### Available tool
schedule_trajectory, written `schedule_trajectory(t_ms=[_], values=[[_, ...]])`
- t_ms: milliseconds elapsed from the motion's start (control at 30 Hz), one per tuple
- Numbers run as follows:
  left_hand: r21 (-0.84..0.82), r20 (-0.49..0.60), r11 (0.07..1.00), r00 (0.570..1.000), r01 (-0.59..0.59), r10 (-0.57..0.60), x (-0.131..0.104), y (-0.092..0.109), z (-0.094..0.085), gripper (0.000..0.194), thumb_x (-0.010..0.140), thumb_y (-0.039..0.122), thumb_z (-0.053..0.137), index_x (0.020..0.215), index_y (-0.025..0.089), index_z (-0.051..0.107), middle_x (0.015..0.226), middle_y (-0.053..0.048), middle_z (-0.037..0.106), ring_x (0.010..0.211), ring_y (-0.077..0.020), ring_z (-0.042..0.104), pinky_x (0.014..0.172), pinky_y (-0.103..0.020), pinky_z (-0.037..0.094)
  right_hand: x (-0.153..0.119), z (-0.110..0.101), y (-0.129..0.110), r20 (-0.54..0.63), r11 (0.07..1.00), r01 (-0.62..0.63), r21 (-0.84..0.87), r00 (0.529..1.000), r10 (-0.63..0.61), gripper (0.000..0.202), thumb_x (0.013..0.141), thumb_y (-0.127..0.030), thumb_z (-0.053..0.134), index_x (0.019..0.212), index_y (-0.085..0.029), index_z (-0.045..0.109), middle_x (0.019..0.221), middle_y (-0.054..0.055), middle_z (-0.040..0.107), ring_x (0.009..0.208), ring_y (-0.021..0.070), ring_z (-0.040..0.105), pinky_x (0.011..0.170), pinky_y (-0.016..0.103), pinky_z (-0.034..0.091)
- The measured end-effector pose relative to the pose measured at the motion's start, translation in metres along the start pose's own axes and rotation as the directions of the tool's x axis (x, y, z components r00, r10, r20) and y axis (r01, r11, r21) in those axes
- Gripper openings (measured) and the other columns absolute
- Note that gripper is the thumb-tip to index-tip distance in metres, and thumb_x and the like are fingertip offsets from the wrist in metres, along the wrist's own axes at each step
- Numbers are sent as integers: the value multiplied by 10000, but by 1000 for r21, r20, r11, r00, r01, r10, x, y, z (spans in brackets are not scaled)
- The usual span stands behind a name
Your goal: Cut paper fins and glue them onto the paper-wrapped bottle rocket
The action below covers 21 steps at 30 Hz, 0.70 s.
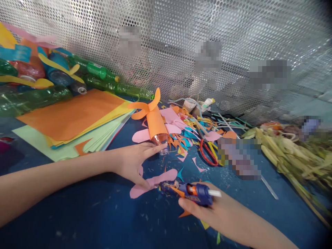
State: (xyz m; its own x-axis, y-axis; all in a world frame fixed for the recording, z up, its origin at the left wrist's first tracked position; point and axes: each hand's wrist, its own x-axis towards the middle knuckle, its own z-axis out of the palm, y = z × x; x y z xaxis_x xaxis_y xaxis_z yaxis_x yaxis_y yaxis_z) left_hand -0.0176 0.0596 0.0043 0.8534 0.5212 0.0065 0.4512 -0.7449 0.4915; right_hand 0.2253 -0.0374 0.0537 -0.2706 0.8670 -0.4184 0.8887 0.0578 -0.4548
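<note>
My right hand [204, 211] grips a blue glue gun [198, 194] with a white glue stick poking out of its back end. Its nozzle rests at the middle of a pink paper strip with rounded ends [166, 176] lying on the blue table. My left hand [135, 160] is spread open, its thumb on that strip. One outstretched finger reaches to the neck of a small clear plastic bottle [159, 139]. Orange paper [156, 121] wraps the bottle, with curled orange strips at its far end and pink rounded pieces at its sides.
Coloured paper sheets [75, 114] are stacked at left, before green bottles [95, 69] and paper-decorated bottles. Paper scraps [186, 133] and red-handled scissors [207, 155] lie beyond my hands. Dry corn husks [287, 152] cover the right side. Perforated metal mesh [166, 45] stands behind.
</note>
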Motion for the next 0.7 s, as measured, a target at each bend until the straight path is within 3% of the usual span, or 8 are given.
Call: schedule_trajectory(t_ms=[167,233,333,400,433,533,600,700], values=[[2,-6,1000,1000,11,-11,-1,-1,0,1156,576,540,705,1450,204,27,1380,-176,389,1260,-337,372,1001,-442,335,-4,1,6,-19,999,23,-28,1000,-23,399,841,-558,430,738,-223,621,767,26,660,675,182,625,603,272,489],[-30,-33,999,999,-16,16,-1,-4,0,1145,576,559,704,1450,197,59,1369,-180,407,1244,-349,390,993,-450,343,-5,-2,17,-96,997,75,-36,992,-78,376,826,-566,457,824,-232,629,806,36,676,686,194,642,593,278,509],[-133,-121,982,985,-136,120,-2,-12,0,914,723,564,586,1439,185,163,1322,-163,475,1186,-322,464,971,-427,375,4,-13,40,-381,976,148,-158,903,-198,458,790,-573,520,1105,-242,556,1057,81,650,900,250,639,713,333,533],[-198,-216,960,964,-198,155,-2,-17,-1,655,852,509,432,1403,187,287,1287,-141,522,1146,-289,510,960,-411,392,17,-20,53,-450,930,165,-330,838,-309,490,787,-582,519,1115,-218,539,1129,111,610,1027,291,584,805,392,508],[-230,-268,951,953,-207,142,-2,-19,-1,562,893,478,362,1373,187,353,1281,-130,535,1144,-277,516,965,-409,392,25,-21,59,-452,900,156,-408,821,-348,469,789,-580,518,1061,-199,553,1098,127,610,1026,301,575,820,414,497],[-353,-384,921,923,-166,19,-3,-22,-3,478,946,419,232,1268,188,501,1263,-89,566,1154,-241,519,991,-395,378,48,-20,71,-395,811,64,-582,849,-350,360,774,-478,600,948,-165,564,979,134,606,950,310,582,798,445,489],[-442,-390,890,918,-116,-74,-2,-22,-5,477,959,391,198,1245,194,525,1206,-67,611,1108,-217,555,967,-380,405,54,-18,77,-364,772,39,-635,866,-342,378,734,-396,663,1000,-147,560,999,133,591,963,313,572,802,444,488],[-480,-375,875,915,-55,-148,-1,-21,-7,420,953,370,268,1258,221,514,1163,-36,640,1068,-204,580,943,-369,427,45,-23,82,-346,753,48,-657,868,-357,485,718,-443,667,1080,-138,561,1054,143,584,976,317,568,802,452,489]])
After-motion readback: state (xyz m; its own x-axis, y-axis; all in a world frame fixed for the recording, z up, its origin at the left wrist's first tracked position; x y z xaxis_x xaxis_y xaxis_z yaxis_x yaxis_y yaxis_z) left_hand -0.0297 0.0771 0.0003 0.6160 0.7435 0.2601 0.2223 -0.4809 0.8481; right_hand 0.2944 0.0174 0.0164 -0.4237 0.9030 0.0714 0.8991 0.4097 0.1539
